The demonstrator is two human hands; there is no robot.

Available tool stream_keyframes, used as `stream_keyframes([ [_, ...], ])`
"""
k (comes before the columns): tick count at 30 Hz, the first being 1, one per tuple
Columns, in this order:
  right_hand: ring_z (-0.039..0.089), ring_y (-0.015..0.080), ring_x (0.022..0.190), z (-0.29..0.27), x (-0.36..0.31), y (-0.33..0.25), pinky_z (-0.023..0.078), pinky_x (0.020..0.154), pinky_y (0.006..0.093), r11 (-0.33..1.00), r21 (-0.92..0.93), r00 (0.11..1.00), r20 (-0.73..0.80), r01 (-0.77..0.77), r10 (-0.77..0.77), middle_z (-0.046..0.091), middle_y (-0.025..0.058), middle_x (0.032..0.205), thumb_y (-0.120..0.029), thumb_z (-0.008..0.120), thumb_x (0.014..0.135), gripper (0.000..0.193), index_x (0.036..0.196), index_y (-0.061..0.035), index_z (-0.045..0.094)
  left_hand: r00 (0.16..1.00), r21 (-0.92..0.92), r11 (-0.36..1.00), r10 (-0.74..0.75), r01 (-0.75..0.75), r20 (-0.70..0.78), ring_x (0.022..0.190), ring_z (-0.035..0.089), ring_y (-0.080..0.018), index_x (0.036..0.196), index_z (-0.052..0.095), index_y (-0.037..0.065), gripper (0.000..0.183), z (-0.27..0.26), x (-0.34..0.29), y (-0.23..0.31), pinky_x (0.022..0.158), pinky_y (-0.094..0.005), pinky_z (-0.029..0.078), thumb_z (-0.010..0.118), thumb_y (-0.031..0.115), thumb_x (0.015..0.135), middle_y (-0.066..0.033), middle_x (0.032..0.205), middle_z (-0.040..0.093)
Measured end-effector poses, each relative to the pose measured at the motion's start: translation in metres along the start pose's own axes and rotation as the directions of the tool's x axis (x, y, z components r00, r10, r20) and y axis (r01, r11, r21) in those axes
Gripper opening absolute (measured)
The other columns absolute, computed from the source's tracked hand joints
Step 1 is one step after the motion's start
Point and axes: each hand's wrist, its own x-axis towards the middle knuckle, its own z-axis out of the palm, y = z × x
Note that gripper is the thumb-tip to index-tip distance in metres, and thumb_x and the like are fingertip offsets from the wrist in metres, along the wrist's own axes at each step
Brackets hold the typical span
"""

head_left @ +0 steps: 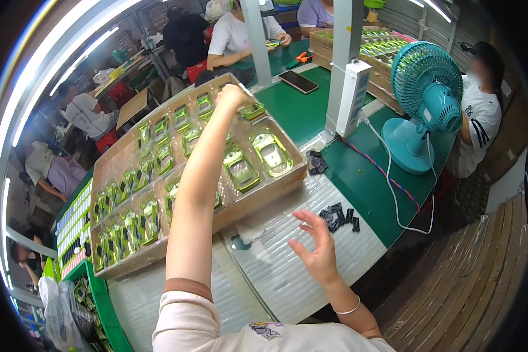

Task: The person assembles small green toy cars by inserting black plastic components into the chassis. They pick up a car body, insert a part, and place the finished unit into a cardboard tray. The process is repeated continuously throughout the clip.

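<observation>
My left arm stretches over a cardboard box [240,217] of green plastic casings. At the box's far end my left hand [231,97] is closed, its fingers curled down among the casings; what they hold, if anything, is hidden. A green casing [251,111] lies just right of that hand. Two larger-looking casings, one at the near right corner [271,154] and one beside it [240,168], lie in clear tray pockets. My right hand [315,246] is open and empty above the white ribbed mat [276,234], close to a pile of small black parts [337,218].
A teal fan [425,100] stands on the green table at right, its white cable [387,176] looping over the edge. A phone [298,82] lies beyond the box, near a metal post [341,64]. A green crate [108,311] is at lower left. Several people sit around.
</observation>
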Motion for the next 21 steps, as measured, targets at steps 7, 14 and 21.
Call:
stream_keyframes([
  [7, 0.053, 0.0198, 0.104, -0.006, -0.002, 0.004, 0.044, 0.087, 0.0313, 0.989, 0.132, 0.997, 0.021, -0.07, 0.068, 0.055, 0.0107, 0.111, 0.001, 0.062, 0.076, 0.04, 0.113, -0.0013, 0.049, 0.917, 0.083, 0.996, 0.011, 0.024, -0.398, 0.103, 0.058, -0.0287, 0.107, 0.062, 0.006, 0.058, 0.0, 0.026, -0.008, 0.085, -0.0424, 0.047, 0.064, 0.052, 0.072, -0.0164, 0.111, 0.06],
  [14, 0.052, 0.0202, 0.104, -0.01, -0.005, 0.001, 0.042, 0.089, 0.0314, 0.983, 0.131, 0.986, 0.126, -0.128, 0.111, 0.053, 0.0113, 0.108, 0.005, 0.061, 0.076, 0.032, 0.107, -0.0012, 0.053, 0.939, 0.058, 0.958, -0.263, 0.282, -0.22, 0.124, 0.039, -0.024, 0.124, 0.051, 0.013, 0.07, 0.013, 0.055, 0.004, 0.1, -0.0392, 0.026, 0.052, 0.06, 0.073, -0.0101, 0.135, 0.04],
  [21, 0.052, 0.0212, 0.102, -0.011, -0.006, 0.0, 0.042, 0.089, 0.0311, 0.99, 0.125, 0.987, 0.152, -0.069, 0.05, 0.055, 0.0107, 0.106, 0.005, 0.06, 0.075, 0.028, 0.102, -0.0017, 0.055, 0.93, 0.065, 0.943, -0.308, 0.326, -0.2, 0.127, 0.033, -0.0232, 0.126, 0.051, 0.015, 0.073, 0.017, 0.065, 0.003, 0.101, -0.0372, 0.022, 0.048, 0.064, 0.071, -0.0103, 0.136, 0.038],
])
